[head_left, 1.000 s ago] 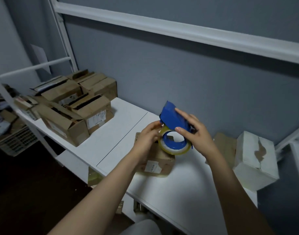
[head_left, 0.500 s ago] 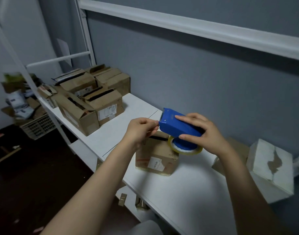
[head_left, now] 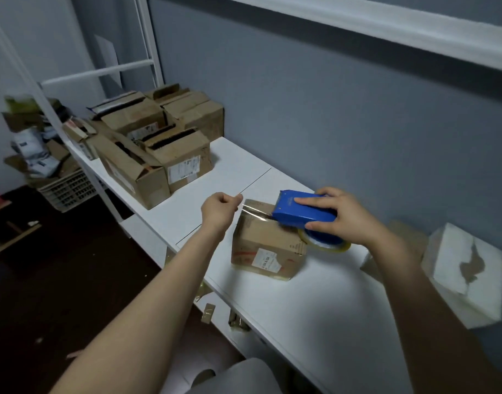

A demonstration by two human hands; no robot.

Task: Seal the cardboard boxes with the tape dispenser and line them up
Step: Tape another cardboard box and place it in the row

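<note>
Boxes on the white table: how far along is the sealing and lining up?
Done: nothing shows as fully sealed. In hand: the right hand grips the tape dispenser over the near box while the left hand pinches the tape strip pulled out over its top. Left: press that strip down, then the far boxes, several with open flaps, heaped rather than in a row.

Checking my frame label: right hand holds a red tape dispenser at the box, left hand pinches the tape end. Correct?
No: head view shows the tape dispenser is blue, not red. The rest holds: right hand holds it at the box, left hand pinches the tape end.
</note>
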